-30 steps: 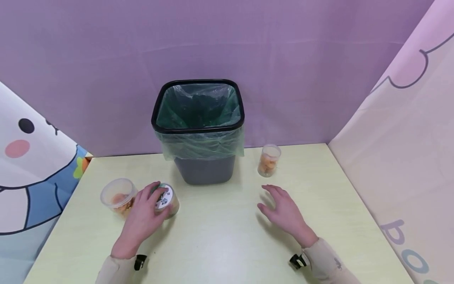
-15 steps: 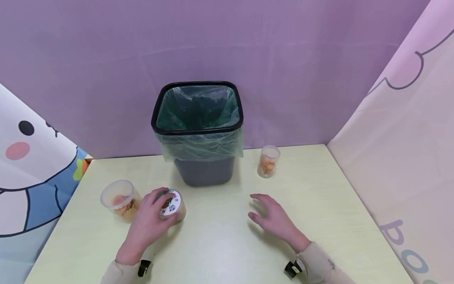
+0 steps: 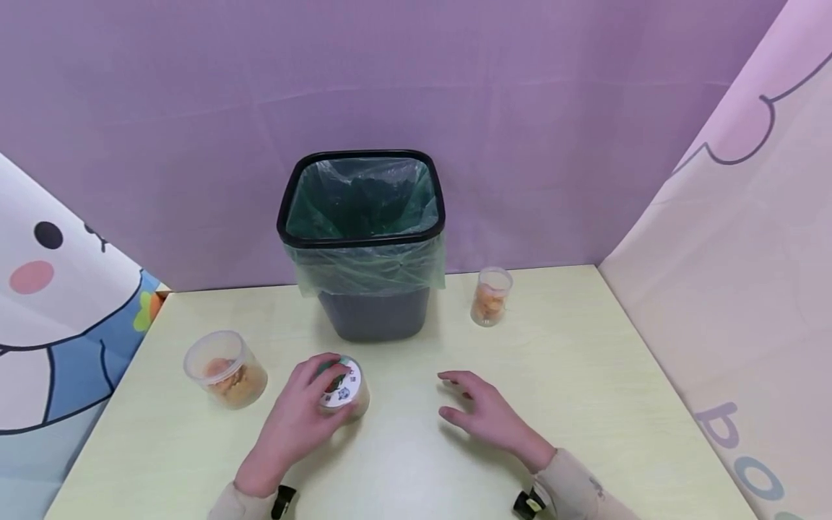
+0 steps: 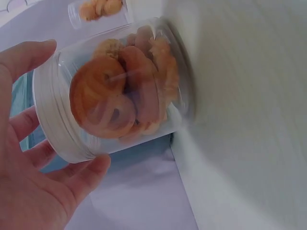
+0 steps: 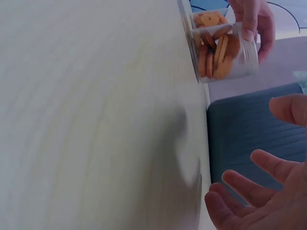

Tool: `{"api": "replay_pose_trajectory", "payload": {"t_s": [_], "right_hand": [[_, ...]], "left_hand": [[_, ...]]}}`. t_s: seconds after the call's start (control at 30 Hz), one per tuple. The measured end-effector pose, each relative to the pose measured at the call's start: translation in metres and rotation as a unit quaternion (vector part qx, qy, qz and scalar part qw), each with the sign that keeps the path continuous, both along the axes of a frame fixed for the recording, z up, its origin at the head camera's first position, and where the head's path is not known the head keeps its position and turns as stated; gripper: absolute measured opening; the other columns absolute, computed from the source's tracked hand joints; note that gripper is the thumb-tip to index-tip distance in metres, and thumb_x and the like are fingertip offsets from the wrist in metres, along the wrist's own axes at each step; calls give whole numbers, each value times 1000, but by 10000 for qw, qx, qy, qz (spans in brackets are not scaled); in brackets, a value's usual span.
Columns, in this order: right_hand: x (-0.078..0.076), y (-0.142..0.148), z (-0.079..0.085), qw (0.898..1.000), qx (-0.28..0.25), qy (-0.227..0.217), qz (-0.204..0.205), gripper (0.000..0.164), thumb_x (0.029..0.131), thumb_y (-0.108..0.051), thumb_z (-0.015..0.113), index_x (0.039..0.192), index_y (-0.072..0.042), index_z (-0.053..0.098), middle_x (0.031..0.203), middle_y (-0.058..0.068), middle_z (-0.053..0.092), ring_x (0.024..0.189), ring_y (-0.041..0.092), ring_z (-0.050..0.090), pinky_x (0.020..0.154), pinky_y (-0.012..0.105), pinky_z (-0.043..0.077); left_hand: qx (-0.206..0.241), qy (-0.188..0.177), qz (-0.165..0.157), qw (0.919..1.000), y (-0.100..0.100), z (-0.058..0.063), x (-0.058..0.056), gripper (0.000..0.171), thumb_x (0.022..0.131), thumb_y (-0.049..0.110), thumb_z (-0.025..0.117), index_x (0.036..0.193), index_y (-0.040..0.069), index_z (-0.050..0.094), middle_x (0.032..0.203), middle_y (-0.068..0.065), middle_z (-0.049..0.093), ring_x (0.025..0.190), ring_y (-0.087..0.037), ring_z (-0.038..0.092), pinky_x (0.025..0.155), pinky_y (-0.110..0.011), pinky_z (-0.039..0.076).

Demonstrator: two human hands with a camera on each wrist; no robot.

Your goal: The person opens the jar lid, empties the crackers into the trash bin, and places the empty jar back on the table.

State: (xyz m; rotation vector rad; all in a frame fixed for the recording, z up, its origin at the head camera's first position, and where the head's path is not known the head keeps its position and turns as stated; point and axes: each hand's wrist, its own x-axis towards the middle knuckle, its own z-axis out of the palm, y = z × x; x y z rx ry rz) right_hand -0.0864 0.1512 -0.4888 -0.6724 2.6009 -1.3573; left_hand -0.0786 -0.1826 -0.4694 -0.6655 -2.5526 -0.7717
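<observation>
A clear plastic cookie jar [image 3: 347, 384] with a printed label on its lid is gripped from above by my left hand [image 3: 302, 415], thumb and fingers spread round the lid's edge. Through its wall in the left wrist view show several round and ridged cookies [image 4: 103, 98]. The jar stands upright, its base right at the tabletop. My right hand [image 3: 490, 413] hovers to the right of the jar, fingers spread and relaxed, holding nothing. To the left of my left hand is a lidless tub [image 3: 237, 379] of cookie pieces.
A grey bin [image 3: 377, 315] with a black rim and green liner stands at the back of the pale table [image 3: 552, 347]. Right of it is a small clear jar [image 3: 490, 297] with orange-brown pieces. Purple cloth [image 3: 539, 144] hangs behind, and printed cloths flank the table.
My left hand has moved the lidded jar to the right and slightly nearer, away from the lidless tub. My right hand has shifted left and nearer, toward the jar.
</observation>
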Motion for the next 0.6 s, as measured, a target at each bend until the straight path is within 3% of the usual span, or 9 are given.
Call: {"api": "replay_pose_trajectory", "payload": {"t_s": [0.17, 0.33, 0.6], "right_hand": [[0, -4, -1, 9996, -96, -35, 277, 54, 92, -27, 73, 139, -9, 54, 137, 6, 57, 124, 30, 55, 98, 48, 47], [0, -9, -2, 9984, -211, -95, 509, 57, 90, -27, 74, 140, -8, 53, 139, 6, 56, 127, 30, 53, 99, 47, 47], [-1, -18, -7, 9858, -1097, -1019, 755, 64, 89, -23, 77, 144, -7, 49, 143, 13, 53, 131, 33, 49, 105, 48, 42]], "left_hand": [[-24, 144, -330, 9993, 13, -2, 1, 54, 69, 29, 89, 115, 13, 67, 129, -9, 55, 115, -28, 52, 86, -44, 51], [-88, 3, -504, 9987, 28, -2, 4, 54, 70, 34, 90, 116, 15, 68, 131, -6, 55, 118, -25, 51, 89, -43, 51], [-152, -145, -683, 9974, 51, 0, 5, 49, 73, 38, 87, 114, 20, 69, 131, -2, 54, 120, -21, 49, 88, -40, 51]]}}
